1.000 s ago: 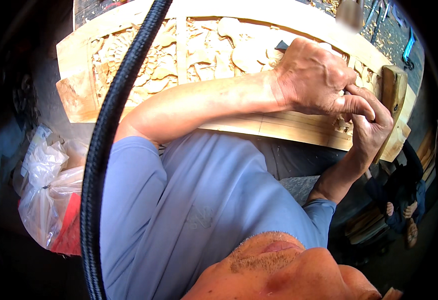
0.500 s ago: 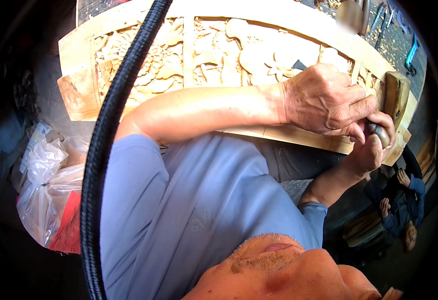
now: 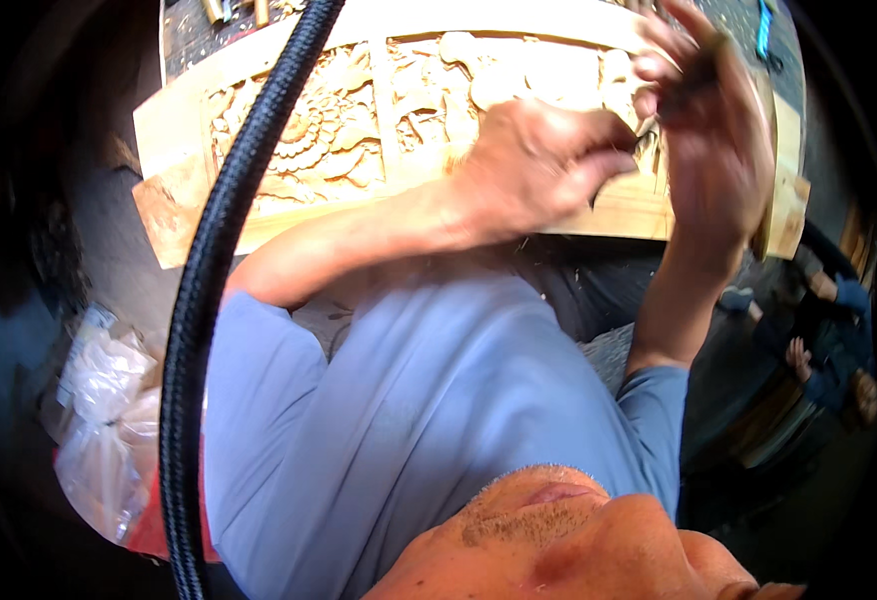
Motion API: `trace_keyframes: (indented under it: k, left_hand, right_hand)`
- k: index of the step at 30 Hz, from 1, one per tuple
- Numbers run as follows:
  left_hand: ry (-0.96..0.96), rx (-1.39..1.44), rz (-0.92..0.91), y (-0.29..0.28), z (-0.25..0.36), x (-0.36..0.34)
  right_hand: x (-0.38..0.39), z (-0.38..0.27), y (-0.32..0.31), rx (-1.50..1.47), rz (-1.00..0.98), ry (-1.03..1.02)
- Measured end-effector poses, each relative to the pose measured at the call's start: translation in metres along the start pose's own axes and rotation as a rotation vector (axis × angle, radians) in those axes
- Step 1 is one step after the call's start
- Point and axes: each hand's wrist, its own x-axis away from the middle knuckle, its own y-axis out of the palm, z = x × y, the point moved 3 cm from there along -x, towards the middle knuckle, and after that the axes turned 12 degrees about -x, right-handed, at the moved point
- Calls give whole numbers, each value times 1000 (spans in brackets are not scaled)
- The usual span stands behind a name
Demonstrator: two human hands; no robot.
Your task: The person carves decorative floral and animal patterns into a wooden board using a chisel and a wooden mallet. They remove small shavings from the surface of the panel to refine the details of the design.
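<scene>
Above right half of carved panel (image 3: 429, 115), dark tool (image 3: 689, 86) seemingly slants between hands; left hand (image 3: 549, 165) pinches lower part, right hand (image 3: 724, 140) half-curled at upper end, blurred, cannot tell if grasping; apparently adjusting hold for carving, next cut calling for edge set on panel

- Worktable (image 3: 184, 45): its dark top is exposed at the upper left, where pale shavings (image 3: 281, 12) are scattered
- Light: the table area is strongly lit and bleached nearly white in places, while the surroundings are left in deep shade
- Floor (image 3: 124, 240): a dull grey surface is shown at the left, darkened toward the edge
- Plastic bag (image 3: 109, 385): translucent, gathered at the neck, seen at the lower left with a red item (image 3: 154, 520) next to it
- Stacked boards (image 3: 765, 432): dimly made out at the right
</scene>
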Motion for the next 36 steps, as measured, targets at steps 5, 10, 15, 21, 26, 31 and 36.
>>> trace_keyframes:
  k: [5, 10, 15, 21, 26, 31, 36]
  left_hand:
    - [-56, 169, 90, -47, -32, -3]
    - [-121, 551, 230, -58, -69, -9]
    - [-16, -83, 302, -69, -59, -11]
    - [71, -139, 378, -67, -76, -10]
    - [-25, -29, 357, -64, -75, -13]
    - [86, -163, 375, -67, -77, -13]
    - [219, -338, 408, -69, -77, -12]
  right_hand:
    - [-70, 44, 81, -107, -58, 194]
    - [-111, 93, 86, -127, -161, 329]
    - [-126, 113, 78, -126, -230, 361]
    - [-130, 122, 78, -61, -235, 426]
    - [-134, 129, 78, -124, -237, 405]
    - [-133, 130, 77, -197, -199, 467]
    - [-132, 136, 75, -307, -330, 510]
